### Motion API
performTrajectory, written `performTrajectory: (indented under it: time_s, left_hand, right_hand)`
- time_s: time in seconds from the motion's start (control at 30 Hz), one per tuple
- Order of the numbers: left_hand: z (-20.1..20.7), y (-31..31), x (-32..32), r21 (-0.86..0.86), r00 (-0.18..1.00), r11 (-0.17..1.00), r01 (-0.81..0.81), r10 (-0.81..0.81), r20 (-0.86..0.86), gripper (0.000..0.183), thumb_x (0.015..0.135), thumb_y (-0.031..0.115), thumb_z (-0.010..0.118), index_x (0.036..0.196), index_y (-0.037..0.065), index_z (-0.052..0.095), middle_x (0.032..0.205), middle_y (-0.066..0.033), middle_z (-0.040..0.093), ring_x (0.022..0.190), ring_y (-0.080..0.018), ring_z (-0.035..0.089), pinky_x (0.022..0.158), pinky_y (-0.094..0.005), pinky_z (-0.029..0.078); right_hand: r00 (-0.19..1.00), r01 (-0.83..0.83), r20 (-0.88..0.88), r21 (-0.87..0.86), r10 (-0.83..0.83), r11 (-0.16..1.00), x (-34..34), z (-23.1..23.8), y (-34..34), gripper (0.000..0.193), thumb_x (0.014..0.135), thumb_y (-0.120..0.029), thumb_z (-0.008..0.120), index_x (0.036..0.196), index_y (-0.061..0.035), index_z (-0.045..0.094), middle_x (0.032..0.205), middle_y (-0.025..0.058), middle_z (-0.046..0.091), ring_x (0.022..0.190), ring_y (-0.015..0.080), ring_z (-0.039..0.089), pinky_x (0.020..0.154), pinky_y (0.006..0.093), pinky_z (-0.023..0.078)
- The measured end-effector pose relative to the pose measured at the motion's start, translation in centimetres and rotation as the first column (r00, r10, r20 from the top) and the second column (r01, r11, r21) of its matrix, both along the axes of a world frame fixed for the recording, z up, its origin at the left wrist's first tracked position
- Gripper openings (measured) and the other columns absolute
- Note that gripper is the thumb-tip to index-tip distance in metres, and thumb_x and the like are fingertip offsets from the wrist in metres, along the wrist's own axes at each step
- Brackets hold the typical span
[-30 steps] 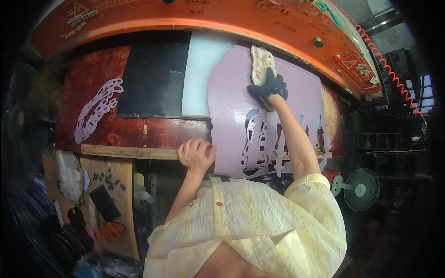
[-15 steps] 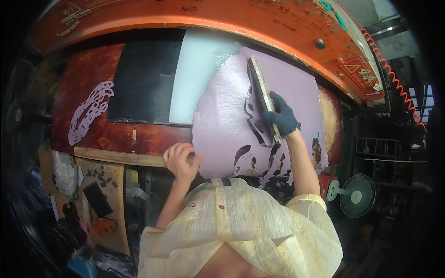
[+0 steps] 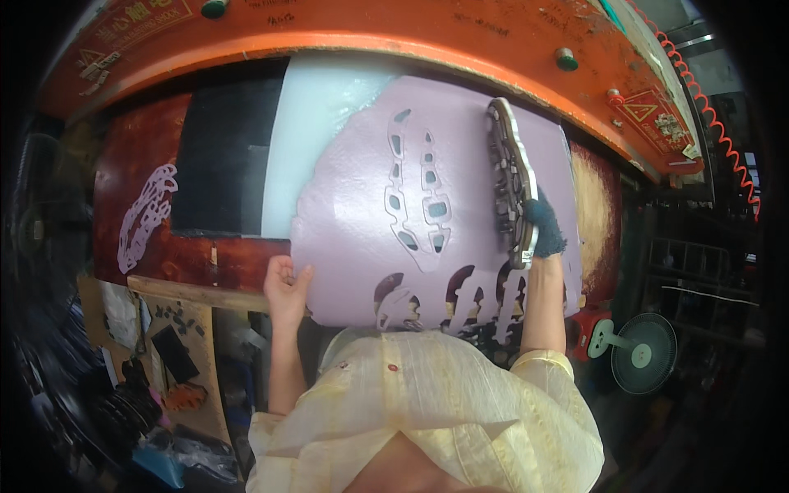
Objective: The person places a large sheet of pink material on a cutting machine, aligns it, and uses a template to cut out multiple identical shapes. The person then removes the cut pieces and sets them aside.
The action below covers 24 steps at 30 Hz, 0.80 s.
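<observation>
My right hand [image 3: 544, 228], in a dark blue knitted glove, is closed on a long, curved cutting die [image 3: 511, 181], held tilted on edge above a pale purple sheet [image 3: 349, 246]. The die has a light rim and dark blades on its left side. Left of it, two curved rows of cut openings [image 3: 437, 210] show in the sheet. Larger cut-outs [image 3: 466, 296] run along the sheet's near edge. My bare left hand [image 3: 288, 287] is at the sheet's left edge, by the table's front. Its fingers are loosely bent, with the thumb apart and nothing visible between them.
An orange machine beam [image 3: 353, 25] spans the far side. A white sheet [image 3: 308, 123] and a black board [image 3: 226, 148] are left of the purple sheet. A purple cut-out scrap [image 3: 148, 218] lies at the table's left. A fan [image 3: 643, 353] stands at right.
My right hand has lifted the die and moved it rightward, uncovering the cut openings. My left hand has shifted left and slightly nearer. The whole view has turned slightly.
</observation>
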<state>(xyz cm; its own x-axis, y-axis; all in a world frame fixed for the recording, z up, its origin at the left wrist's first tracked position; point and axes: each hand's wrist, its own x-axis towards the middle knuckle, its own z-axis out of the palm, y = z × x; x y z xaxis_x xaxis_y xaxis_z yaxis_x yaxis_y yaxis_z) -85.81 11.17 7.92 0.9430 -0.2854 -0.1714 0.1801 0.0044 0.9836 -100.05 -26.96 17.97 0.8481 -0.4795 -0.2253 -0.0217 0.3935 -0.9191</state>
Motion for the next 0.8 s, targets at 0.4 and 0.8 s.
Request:
performTrajectory:
  time_s: [0.4, 0.8]
  left_hand:
    - [5.0, -3.4, 0.0, 0.491, 0.588, 0.746, -0.45, -0.166, 0.791, 0.045, 0.072, 0.017, 0.073, 0.113, 0.006, 0.058, 0.112, -0.0119, 0.056, 0.101, -0.0288, 0.053, 0.087, -0.0386, 0.043]
    - [2.7, -10.9, -0.9, 0.608, 0.482, 0.793, 0.031, -0.545, 0.686, 0.04, 0.073, 0.029, 0.072, 0.109, 0.013, 0.063, 0.119, -0.0029, 0.054, 0.114, -0.0257, 0.046, 0.091, -0.0388, 0.035]
  right_hand:
    - [0.888, -0.458, -0.453, -0.866, -0.076, -0.201, 0.9, 3.1, 5.4, 0.095, 0.053, -0.05, 0.082, 0.133, -0.0102, 0.047, 0.135, 0.0225, 0.043, 0.129, 0.0398, 0.036, 0.104, 0.0476, 0.034]
    - [0.942, -0.076, 0.003, -0.972, -0.337, -0.221, 12.0, -1.0, -6.2, 0.04, 0.084, -0.035, 0.062, 0.114, -0.0103, 0.058, 0.093, 0.012, 0.062, 0.081, 0.0284, 0.06, 0.071, 0.0382, 0.049]
